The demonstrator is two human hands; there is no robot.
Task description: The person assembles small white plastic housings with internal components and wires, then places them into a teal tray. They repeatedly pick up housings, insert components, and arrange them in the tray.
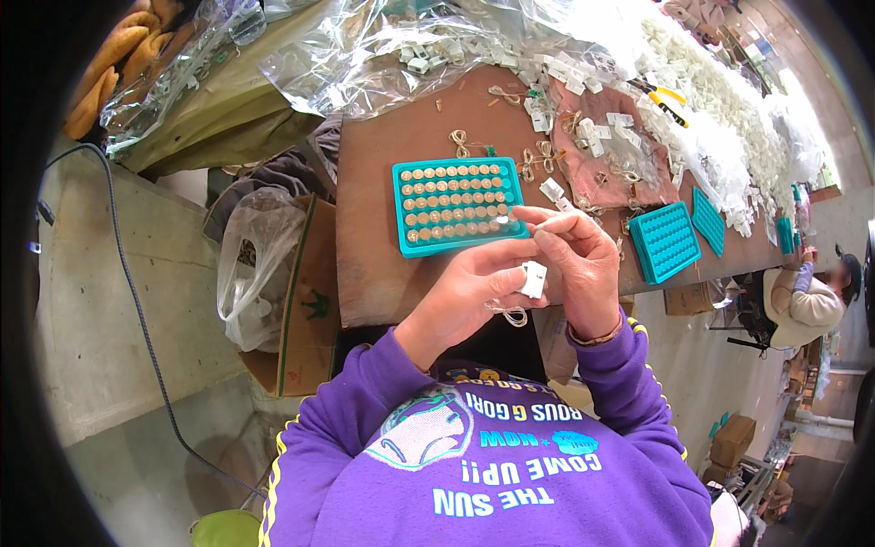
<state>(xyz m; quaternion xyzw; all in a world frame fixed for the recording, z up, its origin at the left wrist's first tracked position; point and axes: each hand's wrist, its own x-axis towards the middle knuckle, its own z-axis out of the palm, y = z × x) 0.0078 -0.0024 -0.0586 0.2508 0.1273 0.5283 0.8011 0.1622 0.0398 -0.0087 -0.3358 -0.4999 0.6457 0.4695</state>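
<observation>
1. Small white plastic box: in the left hand, over the near table edge; a looped pale cord hangs beneath it. I see it pinched between thumb and fingers.
2. Right hand: raised beside the left, thumb and forefinger drawn close together. I cannot tell whether they grip anything.
3. Teal rectangular plastic tray: just beyond the hands, set with rows of round metallic discs. Most pockets are filled; some at the right end look bare.
4. Progress: I judge the work part-way. One box is in hand, few discs appear gone from the tray, and much loose stock remains. Whether the held box is finished, I cannot tell.
5. Tied pale cord bundles: loose beyond and right of the tray; they could snag.
6. Pink cloth: farther right, strewn with parts.
7. Stacked teal trays: right.
8. Yellow-and-black-handled pliers: far right, beside a large heap of white plastic pieces.
9. Crumpled clear plastic sheeting: along the far side.
10. Obstruction: the right fingers overlap the tray's near right corner in my view.
</observation>
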